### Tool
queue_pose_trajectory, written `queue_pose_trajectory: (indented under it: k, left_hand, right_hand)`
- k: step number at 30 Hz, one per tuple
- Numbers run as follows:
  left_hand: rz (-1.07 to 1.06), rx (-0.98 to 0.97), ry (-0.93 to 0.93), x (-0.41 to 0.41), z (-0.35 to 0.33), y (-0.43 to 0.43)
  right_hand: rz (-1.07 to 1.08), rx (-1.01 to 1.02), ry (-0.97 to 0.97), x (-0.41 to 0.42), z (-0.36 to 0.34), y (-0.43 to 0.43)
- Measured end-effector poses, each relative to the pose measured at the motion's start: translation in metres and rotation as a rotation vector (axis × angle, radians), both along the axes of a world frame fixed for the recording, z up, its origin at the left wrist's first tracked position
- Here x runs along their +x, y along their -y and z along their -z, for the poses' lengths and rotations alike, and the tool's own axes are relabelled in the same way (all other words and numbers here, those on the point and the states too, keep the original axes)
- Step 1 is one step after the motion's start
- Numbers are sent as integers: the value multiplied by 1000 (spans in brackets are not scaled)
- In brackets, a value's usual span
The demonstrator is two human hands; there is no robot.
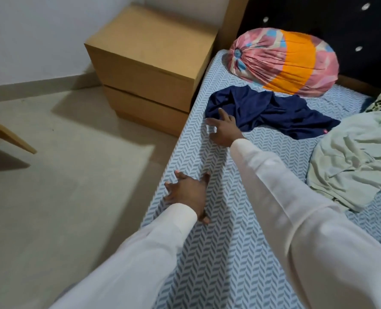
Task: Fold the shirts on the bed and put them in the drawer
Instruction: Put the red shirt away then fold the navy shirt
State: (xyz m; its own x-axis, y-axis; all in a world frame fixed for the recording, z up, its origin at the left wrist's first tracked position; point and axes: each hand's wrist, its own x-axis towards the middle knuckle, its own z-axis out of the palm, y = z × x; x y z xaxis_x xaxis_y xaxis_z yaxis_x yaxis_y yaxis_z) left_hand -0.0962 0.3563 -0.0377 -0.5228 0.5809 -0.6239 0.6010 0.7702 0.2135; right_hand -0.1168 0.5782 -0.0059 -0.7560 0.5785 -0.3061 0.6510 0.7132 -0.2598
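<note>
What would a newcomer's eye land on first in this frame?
The pink-and-orange bolster at the head of the bed draws the eye, with a crumpled navy shirt just in front of it. The right hand, fingers spread, is at the navy shirt's near edge; the left hand lies spread near the bed's side. A pale green shirt lies bunched at the right, and a wooden drawer unit stands beside the bed.

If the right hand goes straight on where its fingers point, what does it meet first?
Probably the navy shirt, crumpled just ahead of the right hand; one fingertip overlaps its edge, though contact is unclear.
</note>
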Motion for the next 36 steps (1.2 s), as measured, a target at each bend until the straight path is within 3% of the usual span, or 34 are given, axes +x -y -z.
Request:
queue_pose_trajectory:
  k: [3,7,11,14,17,21,25,28,33,36]
  left_hand:
    - [7,62,20,-3,10,-1]
    - [-187,101,-20,-1,17,1]
    - [204,81,-67,-7,-6,17]
    - [307,111,-211,-4,-16,35]
    - [385,110,-272,1,-30,59]
    - [237,276,-150,6,-37,104]
    - [-69,507,42,24,-42,144]
    - [-135,594,236,46,-43,166]
    - [-147,491,418,83,-16,200]
    - [-175,590,469,85,-8,210]
  right_hand:
    - [-26,37,67,-17,8,-10]
    - [75,-2,-154,-1,5,6]
    - [78,-56,-231,48,-7,49]
    - [96,-176,-244,97,-14,81]
    - [268,-422,-308,152,-23,130]
    - [360,-747,-288,212,-41,206]
    - [301,-981,-223,256,-52,270]
    - [263,-1099,-150,281,-52,315]
    - [225,-1050,14,307,-53,358]
    - [354,-592,-166,307,-51,359]
